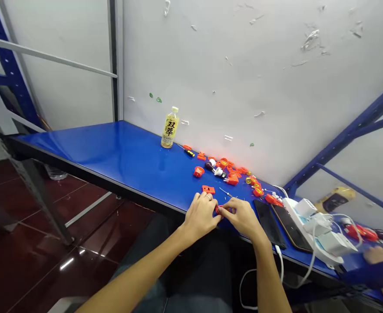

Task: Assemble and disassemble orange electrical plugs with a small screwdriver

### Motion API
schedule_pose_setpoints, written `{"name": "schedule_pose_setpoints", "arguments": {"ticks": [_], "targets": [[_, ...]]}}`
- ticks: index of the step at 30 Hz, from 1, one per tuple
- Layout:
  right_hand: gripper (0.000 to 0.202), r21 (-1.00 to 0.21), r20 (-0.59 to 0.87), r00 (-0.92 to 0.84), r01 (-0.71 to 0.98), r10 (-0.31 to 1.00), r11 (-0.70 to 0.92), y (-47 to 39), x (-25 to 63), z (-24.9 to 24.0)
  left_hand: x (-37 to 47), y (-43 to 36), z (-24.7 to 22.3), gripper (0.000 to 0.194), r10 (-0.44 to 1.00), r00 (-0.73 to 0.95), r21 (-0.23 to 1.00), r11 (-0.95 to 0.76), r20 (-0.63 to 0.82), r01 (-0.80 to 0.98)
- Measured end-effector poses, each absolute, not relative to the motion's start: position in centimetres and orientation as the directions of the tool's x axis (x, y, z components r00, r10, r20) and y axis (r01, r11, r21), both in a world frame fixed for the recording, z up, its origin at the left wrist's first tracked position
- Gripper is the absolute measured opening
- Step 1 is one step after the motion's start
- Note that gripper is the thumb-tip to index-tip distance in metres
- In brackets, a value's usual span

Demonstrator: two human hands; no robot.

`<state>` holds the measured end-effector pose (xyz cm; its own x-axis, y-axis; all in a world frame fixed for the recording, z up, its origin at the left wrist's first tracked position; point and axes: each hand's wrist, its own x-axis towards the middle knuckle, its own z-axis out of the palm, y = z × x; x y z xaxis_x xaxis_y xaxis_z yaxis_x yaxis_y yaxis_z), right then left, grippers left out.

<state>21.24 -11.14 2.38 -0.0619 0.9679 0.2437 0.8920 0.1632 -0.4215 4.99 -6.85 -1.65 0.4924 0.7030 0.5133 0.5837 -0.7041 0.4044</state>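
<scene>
Both hands meet near the front edge of the blue table [139,161]. My left hand [202,213] has its fingers closed around a small red plastic part [218,209], most of it hidden by the fingers. From the other side my right hand [242,215] pinches at the same part with thumb and forefinger. Just beyond my left hand lies a flat orange-red plastic piece [208,189] with holes. A thin metal-shafted tool [226,192] rests beyond my right hand, among tiny bits. A round orange-red cup-shaped part [198,171] sits farther back.
Several orange-red parts [232,178] lie along the wall, with a black-and-yellow screwdriver [189,152]. A yellow-labelled bottle [170,128] stands behind. To the right are two phones [269,224], a white power strip [308,232] with chargers and cables, and another person's hand [378,255].
</scene>
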Motion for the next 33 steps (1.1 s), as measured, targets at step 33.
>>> {"name": "schedule_pose_setpoints", "arguments": {"ticks": [33], "targets": [[0.03,-0.66,0.112,-0.014,0.747,0.994,0.084,-11.1,20.7,2.4,4.3,-7.1,-2.1,0.019,0.683,0.487,0.393,-0.72,0.544,0.572]]}}
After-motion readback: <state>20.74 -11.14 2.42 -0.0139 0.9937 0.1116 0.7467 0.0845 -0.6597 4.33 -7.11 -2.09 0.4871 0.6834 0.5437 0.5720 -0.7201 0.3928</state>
